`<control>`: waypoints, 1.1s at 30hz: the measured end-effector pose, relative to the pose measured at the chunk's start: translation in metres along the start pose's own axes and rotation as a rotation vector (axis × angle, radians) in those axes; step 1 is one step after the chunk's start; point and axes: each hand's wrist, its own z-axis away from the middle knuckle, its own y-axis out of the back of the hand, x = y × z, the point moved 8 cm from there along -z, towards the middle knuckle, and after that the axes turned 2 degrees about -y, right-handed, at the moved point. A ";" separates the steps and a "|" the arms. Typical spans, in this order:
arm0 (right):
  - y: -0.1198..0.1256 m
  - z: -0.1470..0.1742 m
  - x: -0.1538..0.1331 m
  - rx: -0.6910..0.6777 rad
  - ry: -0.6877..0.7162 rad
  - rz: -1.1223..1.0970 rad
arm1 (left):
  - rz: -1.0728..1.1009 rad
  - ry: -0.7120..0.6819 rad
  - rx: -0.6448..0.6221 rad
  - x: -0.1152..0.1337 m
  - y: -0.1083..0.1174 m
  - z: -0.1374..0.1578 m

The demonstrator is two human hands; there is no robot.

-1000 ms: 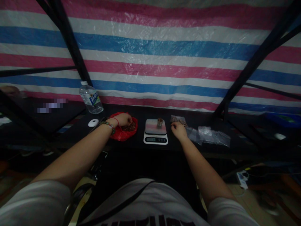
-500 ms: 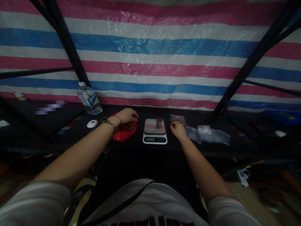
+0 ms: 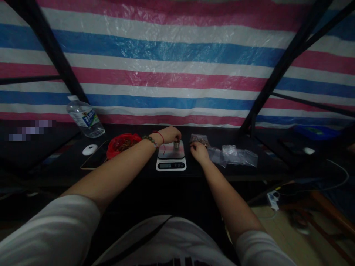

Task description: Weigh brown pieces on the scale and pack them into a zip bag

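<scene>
My left hand (image 3: 170, 135), with a red cord and a beaded bracelet at the wrist, is over a digital scale (image 3: 171, 164). Its fingertips are pinched together at the rim of a small metal cup (image 3: 176, 145) standing on the scale's plate. Whatever lies between those fingers is too small to make out. To the left, a red plastic bag (image 3: 113, 145) lies open with brown dried pieces (image 3: 126, 145) inside. My right hand (image 3: 200, 152) is closed on the near left edge of a clear plastic bag (image 3: 200, 139) that contains brown pieces.
Flat clear bags (image 3: 240, 156) lie right of my right hand. On the left are a phone (image 3: 95, 159), a white oval object (image 3: 90, 149) and a clear plastic bottle (image 3: 86, 118). A striped sheet (image 3: 166, 74) hangs behind the black table, between slanted dark posts (image 3: 257, 99).
My left hand has moved right, from above the red bag to the metal cup on the scale. My right hand stays at the clear bag. The whole view has shifted slightly.
</scene>
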 end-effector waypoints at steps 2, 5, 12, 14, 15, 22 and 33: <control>-0.001 -0.001 0.001 -0.006 -0.006 0.006 | -0.004 -0.010 0.000 -0.002 -0.005 -0.002; -0.002 -0.001 0.003 -0.008 -0.024 0.014 | 0.000 -0.010 -0.001 -0.005 -0.008 -0.003; -0.002 -0.001 0.004 0.003 -0.023 0.009 | 0.054 -0.002 -0.031 -0.007 -0.010 -0.001; -0.002 -0.001 0.004 0.000 -0.025 0.007 | 0.057 -0.005 -0.026 -0.007 -0.010 0.000; -0.001 -0.001 0.004 0.001 -0.028 0.005 | 0.056 -0.008 -0.024 -0.008 -0.010 0.001; 0.000 0.000 0.004 0.012 -0.031 0.003 | 0.072 -0.009 -0.016 -0.010 -0.010 0.000; 0.000 -0.001 0.003 0.000 -0.040 0.008 | 0.071 0.020 0.078 -0.016 -0.007 0.003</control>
